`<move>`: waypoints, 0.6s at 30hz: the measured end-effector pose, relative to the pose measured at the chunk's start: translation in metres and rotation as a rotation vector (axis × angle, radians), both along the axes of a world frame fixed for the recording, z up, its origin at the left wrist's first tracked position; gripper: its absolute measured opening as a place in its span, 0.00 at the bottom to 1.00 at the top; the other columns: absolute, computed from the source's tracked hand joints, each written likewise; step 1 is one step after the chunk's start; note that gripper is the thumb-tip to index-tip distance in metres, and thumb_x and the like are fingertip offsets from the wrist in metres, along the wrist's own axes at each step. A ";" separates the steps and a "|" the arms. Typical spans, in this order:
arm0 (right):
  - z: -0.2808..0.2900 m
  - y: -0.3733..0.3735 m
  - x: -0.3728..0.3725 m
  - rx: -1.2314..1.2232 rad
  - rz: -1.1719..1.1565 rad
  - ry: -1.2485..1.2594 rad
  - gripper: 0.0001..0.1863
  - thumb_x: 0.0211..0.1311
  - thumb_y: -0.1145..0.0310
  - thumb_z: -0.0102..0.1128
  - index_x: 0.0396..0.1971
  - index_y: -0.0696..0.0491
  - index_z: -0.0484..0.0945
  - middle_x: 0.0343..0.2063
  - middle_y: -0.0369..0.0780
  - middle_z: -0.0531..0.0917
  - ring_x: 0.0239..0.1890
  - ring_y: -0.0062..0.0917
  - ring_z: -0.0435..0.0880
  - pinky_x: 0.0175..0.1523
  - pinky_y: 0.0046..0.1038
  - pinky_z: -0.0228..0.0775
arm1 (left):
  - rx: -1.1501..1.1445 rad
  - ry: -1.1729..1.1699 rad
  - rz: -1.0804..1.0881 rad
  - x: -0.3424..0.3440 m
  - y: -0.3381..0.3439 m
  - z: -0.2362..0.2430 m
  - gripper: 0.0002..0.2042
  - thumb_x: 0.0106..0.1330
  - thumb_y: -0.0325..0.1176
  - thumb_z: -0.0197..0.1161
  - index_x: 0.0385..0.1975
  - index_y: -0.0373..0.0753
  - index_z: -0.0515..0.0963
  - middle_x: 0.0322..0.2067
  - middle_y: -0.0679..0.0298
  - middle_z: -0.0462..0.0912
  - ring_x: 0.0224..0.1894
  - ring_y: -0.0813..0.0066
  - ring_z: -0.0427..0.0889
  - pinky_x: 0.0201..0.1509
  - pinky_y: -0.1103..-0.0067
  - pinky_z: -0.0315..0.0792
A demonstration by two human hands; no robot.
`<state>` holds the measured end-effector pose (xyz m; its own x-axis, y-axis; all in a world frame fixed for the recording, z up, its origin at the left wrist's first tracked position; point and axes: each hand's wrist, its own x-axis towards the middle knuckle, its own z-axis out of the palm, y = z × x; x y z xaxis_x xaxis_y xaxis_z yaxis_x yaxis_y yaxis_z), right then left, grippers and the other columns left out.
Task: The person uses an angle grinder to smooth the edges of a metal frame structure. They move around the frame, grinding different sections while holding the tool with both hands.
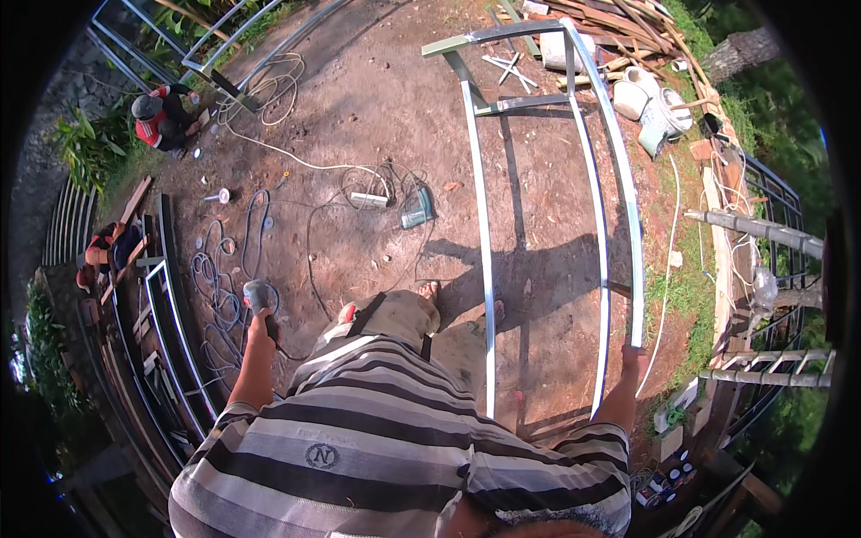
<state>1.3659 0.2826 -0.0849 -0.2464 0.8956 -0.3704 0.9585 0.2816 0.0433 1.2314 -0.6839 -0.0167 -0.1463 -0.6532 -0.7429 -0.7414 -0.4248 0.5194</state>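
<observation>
My left hand (pixel 264 321) is out to the left, closed around a grey-blue power tool (pixel 256 293); a dark cord trails below the hand, and the tool's exact kind is hard to make out. On the right, my right hand (pixel 635 360) grips the near end of a long silver metal frame (pixel 631 242). That frame of square tubes stretches away from me, with cross pieces at its far end. Its fingers are partly hidden by the tube. My bare feet stand on the dirt, one close to the frame's left tube.
A teal power tool (pixel 417 208) lies on the dirt ahead with tangled cords. Blue hose coils (pixel 215 287) lie at left, near stacked metal frames (pixel 170 305). Two people crouch at the far left. White buckets (pixel 659 112) and a wood pile (pixel 619 27) are at far right.
</observation>
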 end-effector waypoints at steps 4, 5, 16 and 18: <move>0.066 -0.108 -0.010 0.124 0.038 0.034 0.27 0.50 0.53 0.63 0.48 0.53 0.86 0.45 0.51 0.88 0.48 0.51 0.88 0.54 0.50 0.79 | 0.005 0.064 -0.045 -0.012 -0.024 -0.003 0.16 0.54 0.40 0.73 0.32 0.38 0.75 0.22 0.59 0.77 0.18 0.62 0.79 0.19 0.68 0.72; 0.077 -0.125 -0.008 0.129 0.036 0.065 0.25 0.50 0.54 0.65 0.47 0.52 0.86 0.44 0.51 0.89 0.46 0.51 0.88 0.52 0.49 0.80 | 0.020 0.089 -0.055 -0.011 -0.023 -0.008 0.16 0.54 0.40 0.73 0.32 0.37 0.75 0.22 0.58 0.77 0.18 0.62 0.79 0.19 0.68 0.72; 0.119 -0.302 0.028 -0.417 0.246 0.270 0.30 0.46 0.46 0.75 0.39 0.58 0.85 0.28 0.48 0.89 0.35 0.43 0.90 0.44 0.44 0.81 | 0.118 0.157 -0.051 0.062 0.029 -0.043 0.15 0.55 0.37 0.72 0.33 0.37 0.74 0.22 0.58 0.75 0.18 0.61 0.77 0.18 0.68 0.73; 0.071 -0.320 0.048 -0.499 0.237 0.433 0.28 0.46 0.49 0.77 0.36 0.60 0.84 0.23 0.46 0.87 0.29 0.38 0.90 0.40 0.41 0.81 | 0.139 0.077 -0.032 0.079 0.032 -0.047 0.14 0.55 0.37 0.72 0.34 0.41 0.73 0.24 0.59 0.75 0.19 0.61 0.78 0.19 0.69 0.74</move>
